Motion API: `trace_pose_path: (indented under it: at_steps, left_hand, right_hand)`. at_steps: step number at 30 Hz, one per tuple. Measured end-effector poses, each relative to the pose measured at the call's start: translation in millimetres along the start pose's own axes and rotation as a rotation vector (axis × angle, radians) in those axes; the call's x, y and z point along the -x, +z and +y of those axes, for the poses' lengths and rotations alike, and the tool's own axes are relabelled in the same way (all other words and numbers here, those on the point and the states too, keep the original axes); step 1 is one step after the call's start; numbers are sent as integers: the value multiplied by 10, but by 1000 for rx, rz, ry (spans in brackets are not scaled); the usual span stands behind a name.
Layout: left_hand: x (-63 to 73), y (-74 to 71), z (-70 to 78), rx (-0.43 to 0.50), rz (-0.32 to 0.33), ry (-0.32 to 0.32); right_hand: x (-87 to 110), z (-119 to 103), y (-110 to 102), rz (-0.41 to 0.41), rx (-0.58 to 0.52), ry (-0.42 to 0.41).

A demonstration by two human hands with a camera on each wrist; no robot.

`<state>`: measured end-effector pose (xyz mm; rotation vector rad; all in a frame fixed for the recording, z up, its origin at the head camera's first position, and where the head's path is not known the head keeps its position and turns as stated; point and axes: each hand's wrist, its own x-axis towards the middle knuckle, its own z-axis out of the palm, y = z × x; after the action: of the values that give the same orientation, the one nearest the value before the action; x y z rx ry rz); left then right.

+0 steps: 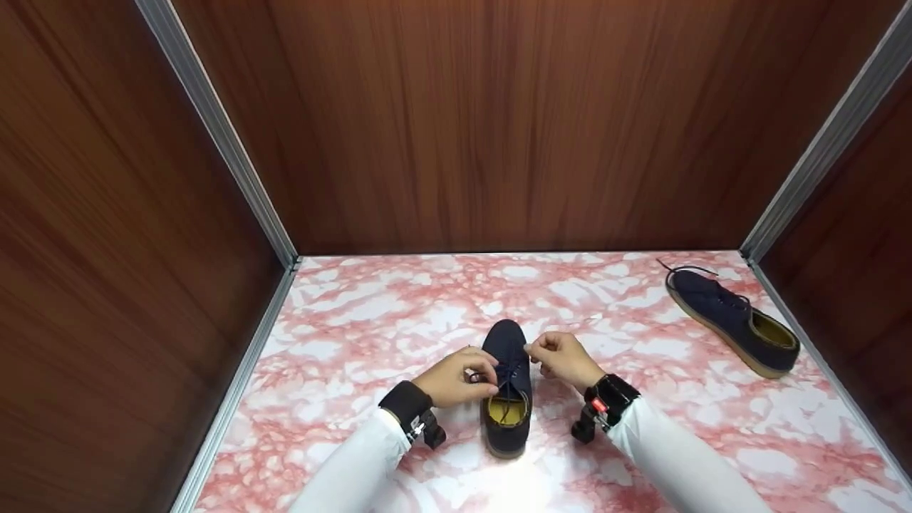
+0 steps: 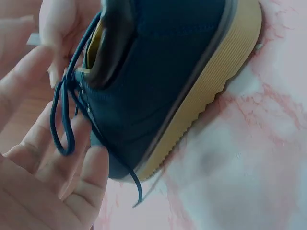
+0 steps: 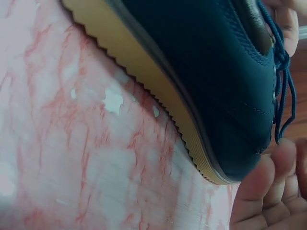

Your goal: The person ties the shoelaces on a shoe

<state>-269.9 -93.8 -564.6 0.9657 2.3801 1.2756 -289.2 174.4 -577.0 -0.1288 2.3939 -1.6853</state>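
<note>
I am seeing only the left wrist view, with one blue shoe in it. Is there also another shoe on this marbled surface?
Observer: Yes, the head view shows a second shoe, near the right panel.

Operator: Thank you. To which side is its toe turned?

Observer: Toward the back panel, and angled to the left.

Operator: And the first shoe, how is it turned in respect to the person?

Observer: From above, its heel is nearer to the person and its toe points away.
</note>
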Motion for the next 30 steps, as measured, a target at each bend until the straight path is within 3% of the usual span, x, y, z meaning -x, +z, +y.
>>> trace_pose_path:
  at_steps: [6, 9, 13, 16, 22, 25, 30]
  left_hand:
    - [2, -2, -66, -8, 111, -116]
    - [-7, 4, -72, -64, 113, -157]
    - [-17, 8, -57, -120, 88, -178]
    - [-25, 13, -45, -158, 72, -166]
    - [-47, 28, -39, -255, 37, -142]
    - [-60, 40, -39, -297, 19, -142]
    - [-94, 73, -31, -334, -15, -134]
  right_hand:
    - [58, -20, 62, -121, 193, -157]
    - [93, -45, 112, -159, 264, -216]
    - [114, -90, 181, -177, 302, -231]
    - [101, -110, 207, -132, 317, -196]
    - [0, -110, 190, 95, 277, -4]
    - [-74, -109, 201, 97, 234, 45]
    - [-136, -113, 251, 42, 94, 52]
